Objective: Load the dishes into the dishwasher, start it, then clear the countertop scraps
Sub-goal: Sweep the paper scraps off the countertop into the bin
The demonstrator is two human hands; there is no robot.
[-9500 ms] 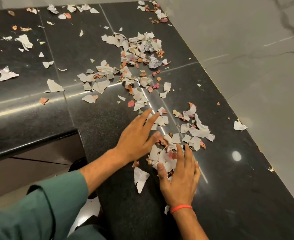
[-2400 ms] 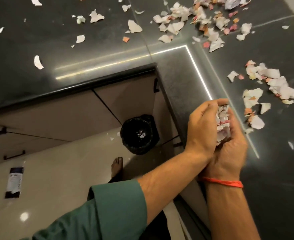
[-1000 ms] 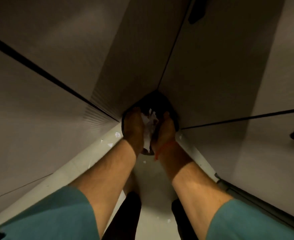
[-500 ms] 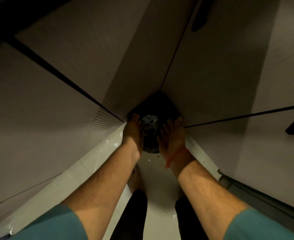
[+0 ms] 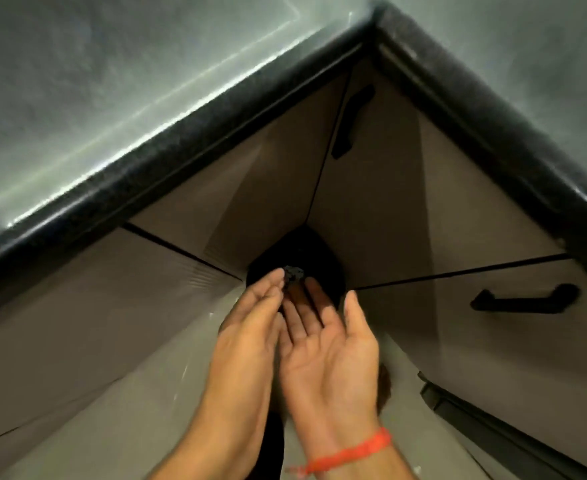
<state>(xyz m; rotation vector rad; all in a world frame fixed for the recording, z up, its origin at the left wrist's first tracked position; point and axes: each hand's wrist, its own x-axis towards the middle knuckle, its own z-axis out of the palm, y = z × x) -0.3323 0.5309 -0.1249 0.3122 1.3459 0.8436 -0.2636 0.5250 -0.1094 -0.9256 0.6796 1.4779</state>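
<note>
Where the scraps are: though the task's things are the paper scraps, hardly any show here; a small pale-and-dark crumple (image 5: 294, 273) sits just past the fingertips, over the mouth of the black bin (image 5: 323, 268) in the cabinet corner, and blur keeps me from saying whether it is already inside. The countertop (image 5: 119, 98) shows only a bare, streaked stretch at the top of the view.
Left hand: left hand (image 5: 250, 341) is flat, fingers straight and together, edge-on beside the other palm, holding nothing.
Right hand: right hand (image 5: 330, 348) lies palm up, fingers spread and relaxed, empty; an orange thread band (image 5: 349, 453) circles the wrist.
Contact: the two hands look to touch along their inner edges above the bin.
How the scraps should handle: torn paper, so very light, limp, not fragile; likely to flutter and slip through gaps rather than drop cleanly.
Where to take hold: best judged as scooping, raking a heap together with flat palms, then cupping it from both sides and squeezing lightly so nothing sheds on the way.
Risk: loose bits could fall onto the pale floor (image 5: 139, 410) beside the bin.
Stage: judged as the scrap-clearing part.
</note>
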